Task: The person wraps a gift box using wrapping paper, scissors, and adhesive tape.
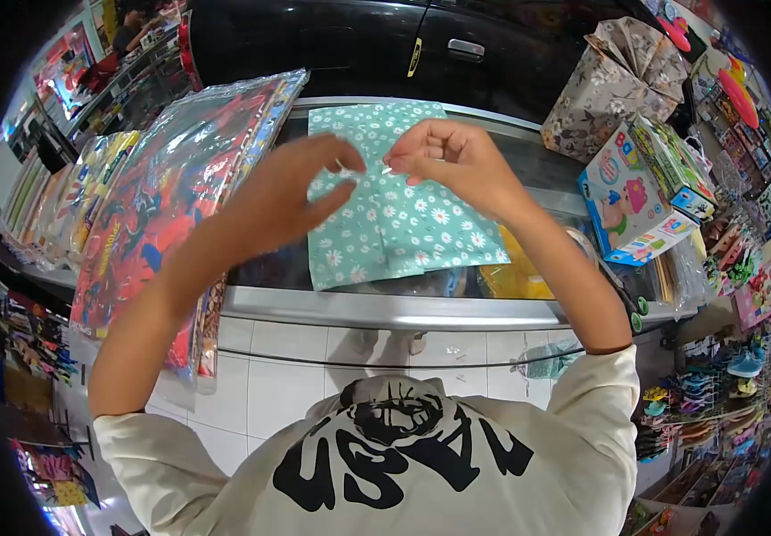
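A teal sheet with white daisies, perhaps wrapping paper, lies on the glass counter, with creases and a folded lower part. Over its left side hovers my left hand, blurred, thumb and fingers apart, with nothing visible between them. My right hand is above the sheet's upper right, its fingers curled and the thumb pressed to the index finger. A tiny whitish bit shows at those fingertips, too small to name.
Plastic-wrapped colourful packs cover the counter's left. At right stand a floral paper bag, a toy box and green-handled scissors. A yellow packet lies near the sheet. The counter's metal edge runs in front.
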A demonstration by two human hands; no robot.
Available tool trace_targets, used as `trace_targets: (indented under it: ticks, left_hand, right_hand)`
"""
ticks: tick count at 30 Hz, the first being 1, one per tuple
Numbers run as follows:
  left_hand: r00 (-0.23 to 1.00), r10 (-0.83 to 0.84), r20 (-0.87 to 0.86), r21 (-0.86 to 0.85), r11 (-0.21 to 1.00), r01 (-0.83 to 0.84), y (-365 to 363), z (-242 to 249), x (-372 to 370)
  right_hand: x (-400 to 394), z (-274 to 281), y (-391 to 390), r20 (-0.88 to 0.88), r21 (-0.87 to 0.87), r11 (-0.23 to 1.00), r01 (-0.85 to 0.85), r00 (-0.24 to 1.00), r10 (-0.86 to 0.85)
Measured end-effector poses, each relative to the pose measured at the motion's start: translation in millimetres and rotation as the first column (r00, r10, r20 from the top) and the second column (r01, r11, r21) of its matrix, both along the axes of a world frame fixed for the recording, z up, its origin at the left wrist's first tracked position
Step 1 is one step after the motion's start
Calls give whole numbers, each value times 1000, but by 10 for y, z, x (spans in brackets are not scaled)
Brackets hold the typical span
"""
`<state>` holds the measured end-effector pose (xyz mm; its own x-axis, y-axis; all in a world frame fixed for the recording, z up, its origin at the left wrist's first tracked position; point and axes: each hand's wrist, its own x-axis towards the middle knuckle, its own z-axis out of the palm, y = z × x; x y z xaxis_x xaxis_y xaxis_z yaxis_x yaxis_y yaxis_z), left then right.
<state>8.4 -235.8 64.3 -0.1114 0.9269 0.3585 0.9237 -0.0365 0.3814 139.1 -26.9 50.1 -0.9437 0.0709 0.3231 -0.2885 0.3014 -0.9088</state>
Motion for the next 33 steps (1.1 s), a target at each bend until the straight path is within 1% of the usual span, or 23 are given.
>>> trace_targets:
  ticks: [1, 2, 5, 7, 8, 9, 11, 15, 18, 21, 25, 30, 33]
  left_hand:
    - [991, -44, -129, -66, 997, 35, -48, -86, -16]
    - [982, -103, -161, -82, 993, 90, -66, -187, -1]
    - [928, -272, -254, -134, 960, 245, -85, -418, 24]
    - [879, -361, -312, -154, 932, 328, -67, -507, -23]
    - [868, -416, -272, -241, 902, 358, -64, -564, -84]
    - [872, -434, -225, -255, 890, 377, -63, -582, -118]
    - [878, -458, -136, -281, 868, 409, -65, -578, -160]
    - [860, -486, -152, -261, 859, 439, -25, -553, -179]
    - [869, -494, -28, -313, 830, 462, 50, -525, -217]
    - [853, -517, -68, -275, 832, 482, 84, -579, -220]
    - [841, -532, -103, -308, 821, 481, 96, -553, -222]
    - [837, -535, -119, -337, 814, 472, 96, -549, -207]
    - [838, -529, -134, -347, 817, 461, 88, -542, -191]
  right_hand:
    - [-27, -53, -1, 21, -32, 999, 6, 1000, -5]
    - [-28, -66, -4, 72, -75, 997, 18, 997, -13]
    - [-11, -162, -37, 80, -178, 983, 37, 997, -23]
    - [19, -203, -65, 109, -200, 979, 32, 994, -10]
    - [42, -229, -79, 126, -211, 977, 30, 992, -4]
    - [58, -259, -97, 135, -220, 975, 36, 991, -6]
    - [72, -303, -128, 148, -235, 971, 40, 989, -5]
    - [71, -297, -115, 131, -276, 961, 25, 991, 12]
    - [72, -267, -92, 117, -275, 961, 21, 993, 12]
    - [79, -354, -60, 17, -324, 946, -19, 1000, 26]
    - [132, -334, -112, 99, -314, 949, 32, 995, 0]
    - [134, -306, -166, 174, -302, 953, 10, 984, 45]
    - [122, -379, -166, 200, -303, 953, -16, 976, 80]
